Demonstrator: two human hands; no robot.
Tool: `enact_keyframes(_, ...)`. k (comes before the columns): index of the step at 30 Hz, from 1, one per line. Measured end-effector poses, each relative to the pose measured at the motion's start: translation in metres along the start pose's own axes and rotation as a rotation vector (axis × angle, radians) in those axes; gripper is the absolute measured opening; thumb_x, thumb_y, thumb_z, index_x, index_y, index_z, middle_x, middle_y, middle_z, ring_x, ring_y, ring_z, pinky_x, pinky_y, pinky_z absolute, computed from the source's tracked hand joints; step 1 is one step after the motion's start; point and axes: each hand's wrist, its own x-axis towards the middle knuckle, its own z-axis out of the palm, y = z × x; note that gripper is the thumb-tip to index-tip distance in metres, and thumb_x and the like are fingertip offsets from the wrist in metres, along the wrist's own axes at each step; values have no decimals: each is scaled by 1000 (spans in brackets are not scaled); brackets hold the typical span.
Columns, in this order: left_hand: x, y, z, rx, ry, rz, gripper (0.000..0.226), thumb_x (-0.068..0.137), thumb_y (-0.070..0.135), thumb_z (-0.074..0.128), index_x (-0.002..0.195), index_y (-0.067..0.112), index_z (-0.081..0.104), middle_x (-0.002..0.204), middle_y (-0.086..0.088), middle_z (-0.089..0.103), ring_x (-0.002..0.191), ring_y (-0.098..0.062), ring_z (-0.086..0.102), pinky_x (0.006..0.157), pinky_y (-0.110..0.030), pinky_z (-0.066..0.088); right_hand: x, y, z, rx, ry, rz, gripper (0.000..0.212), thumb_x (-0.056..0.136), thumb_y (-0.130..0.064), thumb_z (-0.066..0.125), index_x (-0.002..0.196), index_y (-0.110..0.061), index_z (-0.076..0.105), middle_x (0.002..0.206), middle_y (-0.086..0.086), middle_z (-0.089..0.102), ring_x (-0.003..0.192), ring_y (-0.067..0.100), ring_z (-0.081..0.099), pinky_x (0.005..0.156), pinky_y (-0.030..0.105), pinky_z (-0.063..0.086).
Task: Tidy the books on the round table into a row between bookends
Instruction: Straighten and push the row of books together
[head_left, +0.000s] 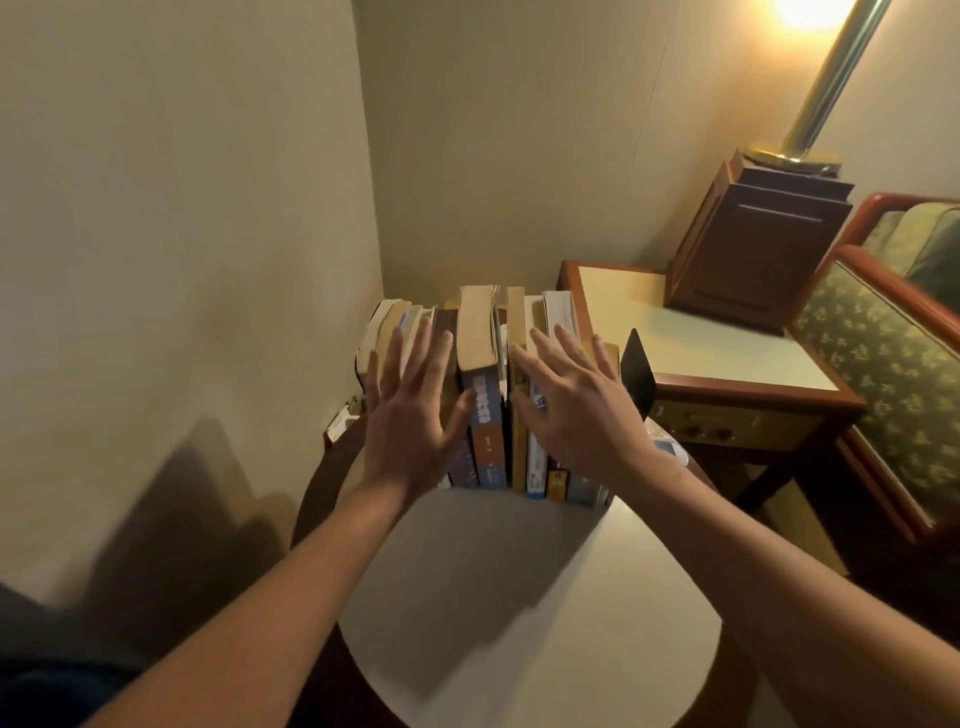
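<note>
Several books (485, 395) stand upright in a row at the far side of the round white table (519, 613), spines toward me. A tall blue-spined book sticks up in the middle. My left hand (413, 410) is spread flat with straight fingers against the spines on the left half of the row. Over the spines on the right half, my right hand (576, 405) lies flat with fingers spread. A black bookend (636, 371) stands at the right end of the row. The left end of the row is hidden behind my left hand.
A square wooden side table (701, 343) with a lamp base (758, 239) stands to the right behind the books. An upholstered chair (893, 343) sits at far right. The beige wall (208, 234) runs close behind and left of the table.
</note>
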Motion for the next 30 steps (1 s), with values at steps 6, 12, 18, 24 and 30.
enact_keyframes(6,-32,-9,36,-333,365,-481,88,93,57,45,160,14,7,168,-7,0,155,-26,4,120,-60,19,53,-14,0,76,-241,-92,60,102,-57,33,155,-28,30,165,7,20,153,33,8,122,59,5)
enact_keyframes(12,-12,-4,75,-796,532,-654,86,95,63,44,160,24,4,165,11,17,152,-9,15,121,-52,24,122,-42,18,-15,-461,-130,81,89,-82,14,157,-38,19,168,2,9,154,32,-2,120,64,-3)
enact_keyframes(18,3,8,94,-611,713,-718,95,91,67,46,159,9,14,161,0,25,147,2,14,120,-46,23,177,-68,42,-52,-531,-108,87,91,-80,19,160,-27,10,165,-1,22,152,27,19,118,67,-1)
enact_keyframes(24,7,7,107,-519,777,-677,96,89,74,37,157,10,16,152,-14,36,141,-22,34,109,-53,36,183,-73,48,-44,-503,-87,86,92,-79,21,160,-27,10,165,1,24,148,26,29,115,46,29)
enact_keyframes(30,12,5,115,-424,841,-656,98,85,82,28,154,11,23,141,-15,44,129,-32,45,98,-53,42,177,-68,45,-70,-490,-95,83,93,-77,24,158,-25,20,159,2,36,140,27,40,108,45,35)
